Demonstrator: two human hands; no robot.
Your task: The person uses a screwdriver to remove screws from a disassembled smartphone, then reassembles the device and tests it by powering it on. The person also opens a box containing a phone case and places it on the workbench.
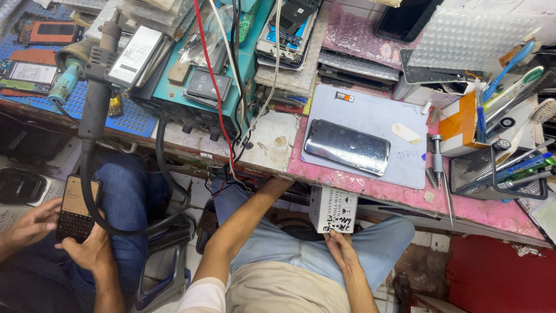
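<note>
White cardboard, marked with black print, sits pinched at its lower edge by the fingers [335, 236] of the right hand [340, 246], which grasps a small box [335, 215] low in the centre of the frame, over the lap and just under the bench edge; the left hand [277, 183] reaches up beneath the worktop, its fingers hidden, so whether they are clenched or loose cannot be told; above, a dark phone [347, 146] lies face up on a grey mat [370, 110] over pink sheeting; a screwdriver [440, 174] rests just right of the mat; held by one edge only, the box could tip and slip to the floor; a knock against the bench from below could jolt the phone; at lower left, another person's hands hold a keypad handset [77, 208].
</note>
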